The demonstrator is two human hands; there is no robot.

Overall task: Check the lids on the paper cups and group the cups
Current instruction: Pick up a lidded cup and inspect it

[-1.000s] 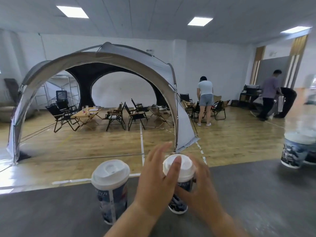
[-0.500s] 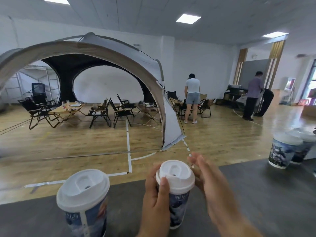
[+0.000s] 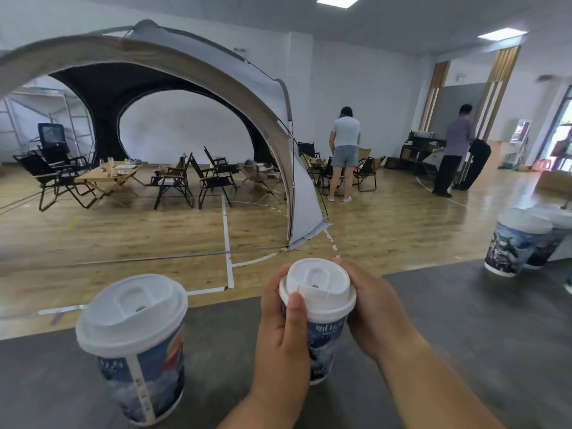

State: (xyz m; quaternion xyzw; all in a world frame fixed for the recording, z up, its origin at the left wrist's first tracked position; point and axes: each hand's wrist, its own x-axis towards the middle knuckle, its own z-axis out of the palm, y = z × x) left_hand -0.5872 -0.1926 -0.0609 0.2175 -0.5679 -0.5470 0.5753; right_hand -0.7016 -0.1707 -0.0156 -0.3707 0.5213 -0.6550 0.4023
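Observation:
A blue-printed paper cup [image 3: 325, 342] with a white lid [image 3: 317, 284] stands on the dark grey table [image 3: 464, 335] near its far edge. My left hand [image 3: 283, 335] wraps its left side, thumb pressed on the lid's rim. My right hand [image 3: 371, 308] cups its right side just under the lid. A second lidded cup [image 3: 136, 351] stands apart at the near left. Two more lidded cups [image 3: 515, 243] stand together at the far right of the table.
Beyond the table's far edge lies a wooden floor with a large grey arched tent [image 3: 185, 75], folding chairs and low tables. Two people [image 3: 343, 153] stand at the back with their backs turned.
My right hand has closed in on the cup's right side; half a second ago it hovered open beside it. The view has shifted right and closer to the cups.

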